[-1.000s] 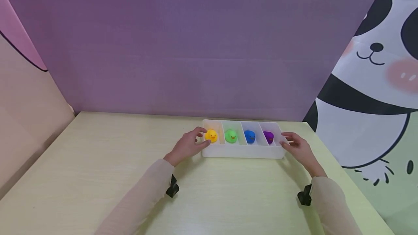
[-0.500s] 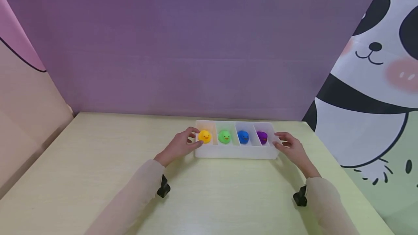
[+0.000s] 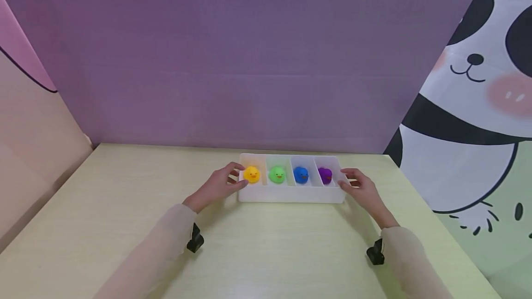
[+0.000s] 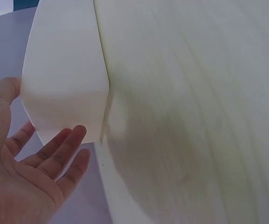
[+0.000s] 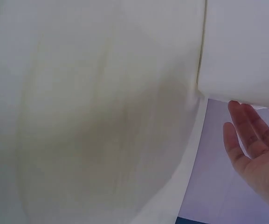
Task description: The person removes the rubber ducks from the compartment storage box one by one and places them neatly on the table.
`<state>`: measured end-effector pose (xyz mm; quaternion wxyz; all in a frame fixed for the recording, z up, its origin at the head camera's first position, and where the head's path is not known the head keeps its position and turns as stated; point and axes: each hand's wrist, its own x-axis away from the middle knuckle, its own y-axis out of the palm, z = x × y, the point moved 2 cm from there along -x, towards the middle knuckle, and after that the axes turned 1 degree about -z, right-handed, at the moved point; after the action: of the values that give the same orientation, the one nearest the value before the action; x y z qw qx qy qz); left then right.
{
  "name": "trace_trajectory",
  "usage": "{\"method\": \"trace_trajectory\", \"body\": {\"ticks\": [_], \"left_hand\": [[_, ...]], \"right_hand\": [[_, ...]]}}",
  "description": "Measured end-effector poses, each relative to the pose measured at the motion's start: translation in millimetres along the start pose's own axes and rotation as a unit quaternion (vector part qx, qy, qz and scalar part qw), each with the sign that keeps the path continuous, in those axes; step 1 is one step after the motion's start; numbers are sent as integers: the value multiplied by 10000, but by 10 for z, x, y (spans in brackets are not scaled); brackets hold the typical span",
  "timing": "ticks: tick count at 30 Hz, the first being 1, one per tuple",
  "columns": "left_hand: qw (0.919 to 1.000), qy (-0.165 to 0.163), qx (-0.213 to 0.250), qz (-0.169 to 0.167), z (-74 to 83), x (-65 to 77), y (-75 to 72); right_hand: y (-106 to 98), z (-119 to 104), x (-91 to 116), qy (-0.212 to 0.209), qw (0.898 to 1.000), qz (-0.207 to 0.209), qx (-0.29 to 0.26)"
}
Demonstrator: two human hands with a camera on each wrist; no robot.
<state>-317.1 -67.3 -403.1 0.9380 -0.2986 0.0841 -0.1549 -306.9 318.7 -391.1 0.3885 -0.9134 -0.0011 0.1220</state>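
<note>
Leftward along the table's (image 3: 270, 243) far edge, the white tray (image 3: 291, 194) has shifted with both hands since the earlier frame, its four toys each in the same compartment. It now lies close to that far edge, its left end about midway between the two far corners. The left hand (image 3: 216, 186) is clamped lightly on the left end, thumb at the front corner and index finger farther back; the right hand (image 3: 365, 191) mirrors that grip on the right end. Held from both ends, the tray probably stays level and square to the edge, and the fingers keep off the toys. Upright dividers seem meant to keep the yellow duck (image 3: 251, 174), green duck (image 3: 277, 174), blue duck (image 3: 301, 175) and purple toy (image 3: 325, 175) apart, in that order from the left.
</note>
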Motion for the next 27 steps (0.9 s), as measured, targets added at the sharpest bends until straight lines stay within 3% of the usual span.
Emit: {"method": "trace_trajectory", "body": {"ticks": [10,27], "left_hand": [[9998,47,172,-67,-128,60,-132],[10000,71,31,-35,-270,200,-382]], "right_hand": [[128,-97,-9,-66,9999,79,-74],[389,-280,-41,-163,9990,279,-310]]}}
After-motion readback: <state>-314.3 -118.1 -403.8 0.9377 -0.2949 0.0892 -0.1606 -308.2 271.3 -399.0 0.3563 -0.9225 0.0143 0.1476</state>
